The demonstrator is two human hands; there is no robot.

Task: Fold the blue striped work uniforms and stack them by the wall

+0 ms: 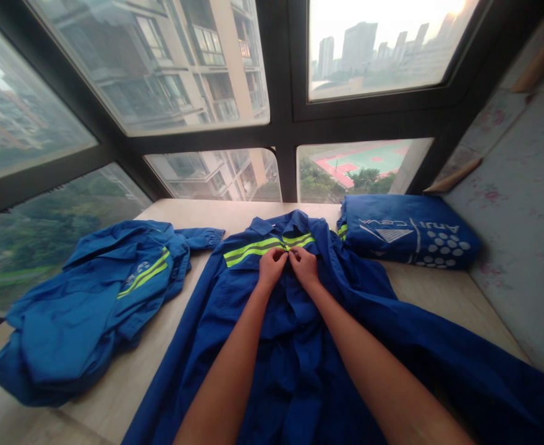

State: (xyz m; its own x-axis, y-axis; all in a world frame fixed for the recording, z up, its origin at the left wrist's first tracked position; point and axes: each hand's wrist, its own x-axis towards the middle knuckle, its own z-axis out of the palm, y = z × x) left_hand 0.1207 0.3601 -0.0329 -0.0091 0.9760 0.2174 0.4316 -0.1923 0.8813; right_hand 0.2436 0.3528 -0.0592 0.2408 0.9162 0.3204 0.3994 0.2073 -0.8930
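Observation:
A dark blue jacket [235, 296] with yellow-green and grey reflective stripes lies spread front side up, its collar toward the window and its sleeves out to both sides. At the stripes on its front opening, my left hand [272, 267] pinches the jacket's edge. Close beside it, fingertips nearly touching, my right hand [304, 266] pinches the other edge. The small part between the fingertips is too small to make out. Below the hands the front panels lie loosely together.
Another blue jacket [77, 309] lies crumpled on the pale ledge [128, 377] at the left. A folded blue garment [406, 232] with white printing sits at the back right by the flowered wall [522, 235]. Dark window frames [281, 133] rise behind the ledge.

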